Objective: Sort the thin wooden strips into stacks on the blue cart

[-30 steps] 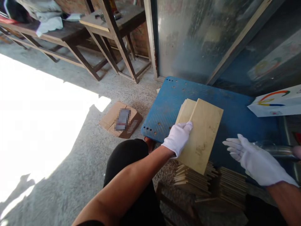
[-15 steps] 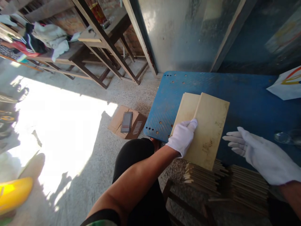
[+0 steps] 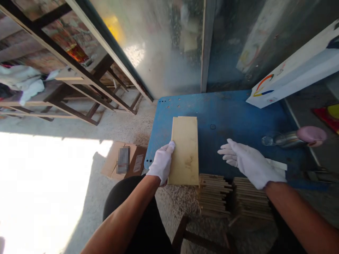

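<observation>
My left hand (image 3: pixel 161 163), in a white glove, grips the left edge of a pale wooden board (image 3: pixel 184 150) that rests on the blue table (image 3: pixel 227 120) and overhangs its near edge. A second board seems to lie under it, only a thin edge showing. My right hand (image 3: pixel 247 163), also gloved, hovers open over the blue table to the right of the board, fingers spread and pointing left, holding nothing. Below the table's near edge stand two stacks of thin wooden boards (image 3: pixel 230 195).
A white box with coloured arcs (image 3: pixel 291 70) lies at the table's far right. A metal bottle with a pink cap (image 3: pixel 296 137) lies on its side at the right. A flattened cardboard box (image 3: pixel 123 162) is on the concrete floor. Wooden benches (image 3: pixel 79 95) stand at left.
The board has been turned from a slant to lie square with the table, covering the one beneath. My view swung right and my right hand moved left, nearer the board.
</observation>
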The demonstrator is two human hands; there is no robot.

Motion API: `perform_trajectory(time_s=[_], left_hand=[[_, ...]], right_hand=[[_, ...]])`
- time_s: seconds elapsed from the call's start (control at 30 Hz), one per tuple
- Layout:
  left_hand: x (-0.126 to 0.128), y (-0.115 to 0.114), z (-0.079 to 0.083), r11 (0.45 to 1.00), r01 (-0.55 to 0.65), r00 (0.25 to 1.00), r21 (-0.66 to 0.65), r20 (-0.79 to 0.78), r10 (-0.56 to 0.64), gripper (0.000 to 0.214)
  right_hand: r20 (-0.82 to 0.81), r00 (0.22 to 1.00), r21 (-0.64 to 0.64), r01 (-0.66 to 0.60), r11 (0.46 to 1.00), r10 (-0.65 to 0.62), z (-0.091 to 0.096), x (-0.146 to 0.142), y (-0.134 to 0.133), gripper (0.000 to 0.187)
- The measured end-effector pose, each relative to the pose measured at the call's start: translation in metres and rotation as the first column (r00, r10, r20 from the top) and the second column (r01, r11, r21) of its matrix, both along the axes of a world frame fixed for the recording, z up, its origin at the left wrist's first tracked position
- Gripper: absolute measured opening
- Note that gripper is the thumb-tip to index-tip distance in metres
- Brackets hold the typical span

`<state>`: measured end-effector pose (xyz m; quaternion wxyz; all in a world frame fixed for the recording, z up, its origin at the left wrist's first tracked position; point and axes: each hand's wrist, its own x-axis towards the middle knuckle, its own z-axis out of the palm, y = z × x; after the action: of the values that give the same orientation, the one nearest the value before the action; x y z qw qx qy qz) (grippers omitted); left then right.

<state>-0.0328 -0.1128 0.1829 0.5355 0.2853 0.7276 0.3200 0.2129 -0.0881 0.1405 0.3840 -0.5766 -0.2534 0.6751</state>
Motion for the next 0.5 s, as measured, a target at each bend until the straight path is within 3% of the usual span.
perform_trajectory(time_s=[0.1,0.17,0.5], left_hand=[[-0.01,0.007,0.002,0.999,-0.024,0.997,-0.041,-0.075,0.021,0.039],[-0.016,0.015,-0.002,0.998,-0.031,0.996,-0.061,-0.091,0.026,0.038],[-0.018,0.068,-0.046,0.993,0.106,0.962,-0.05,-0.247,-0.115,0.047]], right_hand=[[0.027,1.0,-0.104,-0.009,0.995,0.012,0.007,-0.002,0.0,0.031],[0.009,1.0,-0.095,-0.015,0.995,0.016,0.008,-0.003,-0.001,0.033],[-0.009,0.999,-0.067,-0.042,0.997,0.041,0.01,-0.007,0.0,0.039]])
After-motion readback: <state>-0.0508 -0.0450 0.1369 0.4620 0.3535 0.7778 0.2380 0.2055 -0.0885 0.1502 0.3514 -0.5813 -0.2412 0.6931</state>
